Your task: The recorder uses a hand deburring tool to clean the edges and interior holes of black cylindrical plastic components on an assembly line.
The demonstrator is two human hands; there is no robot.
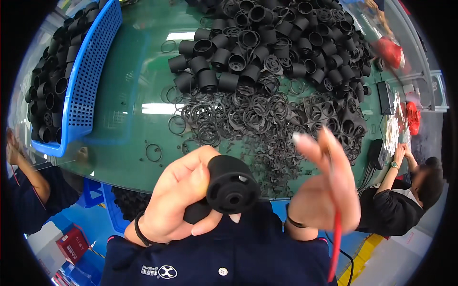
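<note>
My left hand [183, 193] is closed round a black plastic cylinder [234, 186], its slotted end with a small central hole turned toward me. Below the cylinder, the same fingers hold a second dark rounded part [196, 212], mostly hidden. To the right, my right hand [329, 188] is raised, blurred by motion and apart from the cylinder. A long thin red thing [337, 238] runs from its fingers down to the lower edge; whether it is a tool or a cord is unclear.
Black cylinders [229, 81] are heaped across the back of the green table [124, 157], with black rings and scraps [257, 114] before them. A blue basket [90, 76] full of cylinders stands left. Other people sit left and right; a black box [375, 153] sits at the right edge.
</note>
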